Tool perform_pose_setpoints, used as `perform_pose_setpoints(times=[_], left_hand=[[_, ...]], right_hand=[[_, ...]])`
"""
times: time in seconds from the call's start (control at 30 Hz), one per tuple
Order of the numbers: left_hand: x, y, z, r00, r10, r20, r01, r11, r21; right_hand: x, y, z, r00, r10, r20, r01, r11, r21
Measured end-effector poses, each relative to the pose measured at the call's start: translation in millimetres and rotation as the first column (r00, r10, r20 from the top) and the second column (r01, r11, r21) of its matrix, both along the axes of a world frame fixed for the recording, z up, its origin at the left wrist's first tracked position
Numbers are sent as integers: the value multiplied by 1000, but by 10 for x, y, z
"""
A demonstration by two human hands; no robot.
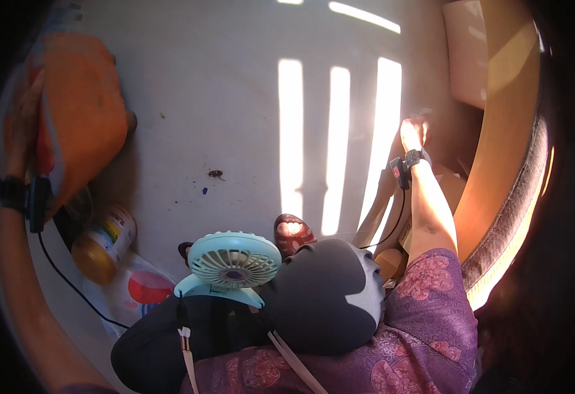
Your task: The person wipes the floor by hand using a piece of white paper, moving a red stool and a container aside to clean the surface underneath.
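At the far left, my left hand (25, 108) lies along the red and grey side of a bulky orange object (83, 108). The fingers are extended against it, and the object's exact kind is unclear. Dark knobs show on its right side. My right hand (414, 132) is stretched forward to the right, fingers curled, above shadowed boxes. A faint, thin clear piece (421, 113) shows at its fingertips; it is blurred, and I cannot tell whether it is held. Both wrists wear black straps with small cabled devices.
A mint-green fan (235, 261) hangs before my lap. A plastic jar (104, 245) and printed plastic bag (135, 290) lie at left. Debris (215, 174) dots the sunlit floor (208, 98). Cardboard (445, 189) and a curved wooden panel (501, 113) stand at right.
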State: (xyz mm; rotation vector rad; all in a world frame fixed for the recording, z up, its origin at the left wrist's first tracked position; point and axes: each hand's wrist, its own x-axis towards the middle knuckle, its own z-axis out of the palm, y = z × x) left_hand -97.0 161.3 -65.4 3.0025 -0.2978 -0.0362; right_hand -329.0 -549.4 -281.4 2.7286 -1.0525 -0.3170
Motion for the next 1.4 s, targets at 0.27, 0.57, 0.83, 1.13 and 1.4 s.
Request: perform_pose_setpoints(times=[0.27, 0.57, 0.83, 1.13, 1.4], left_hand=[[-372, -332, 540, 712, -673, 199, 476, 672, 567], [-2379, -362, 1327, 993, 111, -51, -113, 993, -37], [-3333, -512, 1680, 894, 178, -412, -150, 984, 97], [-2914, -360, 1473, 854, 422, -302, -384, 906, 180], [-2475, 154, 884, 830, 556, -52, -556, 815, -162]], right_hand=[[874, 2028, 304, 456, 752, 476, -880, 462, 113], [-237, 3708, 469, 3, 805, 593, -790, -362, 495], [1359, 4054, 368, 246, 752, 612, -938, 25, 346], [207, 4500, 299, -276, 747, 604, -819, -512, 259], [299, 4186, 592, 366, 693, 622, -677, -261, 689]])
